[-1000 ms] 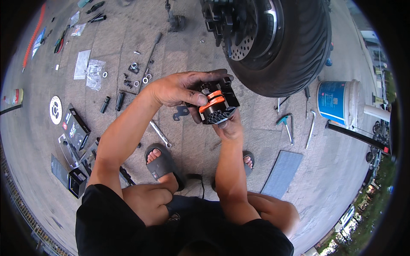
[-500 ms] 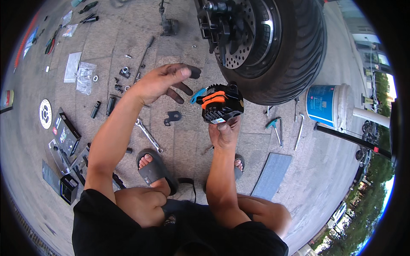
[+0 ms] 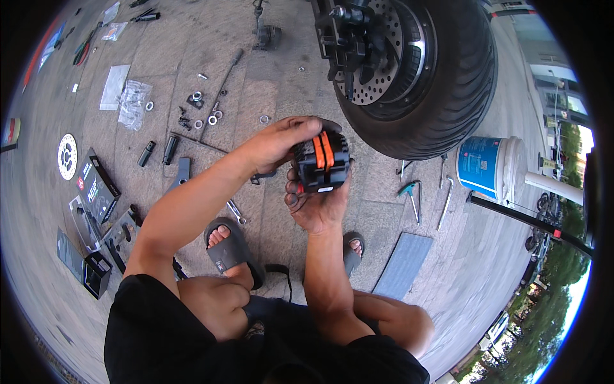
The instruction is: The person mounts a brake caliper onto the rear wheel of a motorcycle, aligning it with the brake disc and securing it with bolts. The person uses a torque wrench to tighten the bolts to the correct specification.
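Grasping the black-and-orange block (image 3: 323, 160) at upper left, the left hand (image 3: 281, 140) lies thumb uppermost; the right hand (image 3: 317, 213), palm up, grips below

Resembles a blocky, ribbed black brake caliper (image 3: 312, 168), crossed by two parallel orange bands (image 3: 320, 153), with a small white patch (image 3: 325, 189) at near edge. Sits off the ground, clasped between left hand (image 3: 281, 142) and right hand (image 3: 322, 210).

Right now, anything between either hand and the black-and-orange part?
Nothing visible. The left hand touches the black-and-orange part at its far-left side; the right hand holds its near side.
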Available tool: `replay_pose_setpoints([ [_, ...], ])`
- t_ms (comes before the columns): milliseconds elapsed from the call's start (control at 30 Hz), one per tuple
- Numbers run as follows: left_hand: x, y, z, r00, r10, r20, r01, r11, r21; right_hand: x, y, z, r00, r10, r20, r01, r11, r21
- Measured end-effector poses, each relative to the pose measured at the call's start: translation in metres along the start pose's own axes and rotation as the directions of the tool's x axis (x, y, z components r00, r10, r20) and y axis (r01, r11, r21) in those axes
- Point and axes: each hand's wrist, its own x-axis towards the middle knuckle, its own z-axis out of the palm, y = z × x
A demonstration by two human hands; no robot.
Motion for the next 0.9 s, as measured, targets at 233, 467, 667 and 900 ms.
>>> replay_pose_setpoints([
  [233, 0.006, 0.007, 0.009, 0.909, -0.331, -0.254, 0.246, 0.917, -0.314, 0.01, -0.011, 0.011, 0.98, -0.118, -0.162, 0.041, 0.909, -0.415],
  [467, 0.022, 0.008, 0.025, 0.912, -0.136, -0.387, -0.041, 0.908, -0.417, 0.011, -0.004, -0.008, 0.606, -0.783, 0.138, 0.452, 0.196, -0.87],
  [667, 0.042, -0.003, 0.05, 0.876, -0.179, -0.448, 0.004, 0.932, -0.363, 0.03, -0.01, -0.004, 0.368, -0.858, 0.358, 0.406, -0.198, -0.892],
  [900, 0.055, -0.01, 0.057, 0.953, -0.155, -0.259, 0.041, 0.916, -0.4, 0.043, -0.01, -0.002, 0.183, -0.946, 0.267, 0.49, -0.147, -0.859],
])
